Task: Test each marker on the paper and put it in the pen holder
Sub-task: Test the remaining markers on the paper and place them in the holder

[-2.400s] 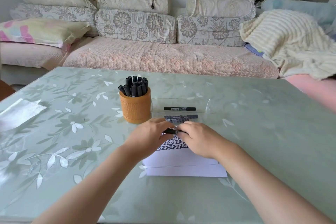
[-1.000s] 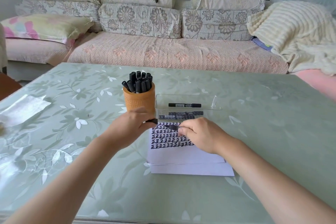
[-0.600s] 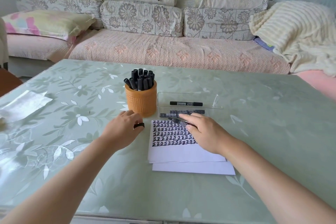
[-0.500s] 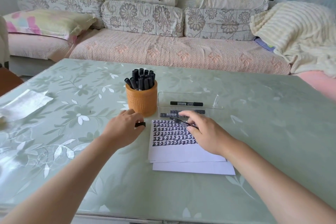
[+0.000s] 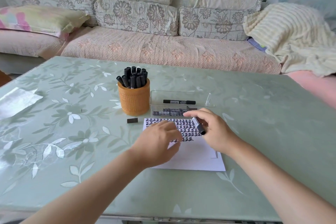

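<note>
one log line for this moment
right hand: holds marker | left hand: over paper | marker cap: on table by pen holder

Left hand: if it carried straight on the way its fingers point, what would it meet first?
Likely the marker gripped in the right hand: the left hand points forward and right across the paper toward it. Its height above the sheet is unclear through blur.

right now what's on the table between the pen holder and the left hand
A small black marker cap lies there, just in front of the pen holder and clear of the left hand, as the head view shows.
</note>
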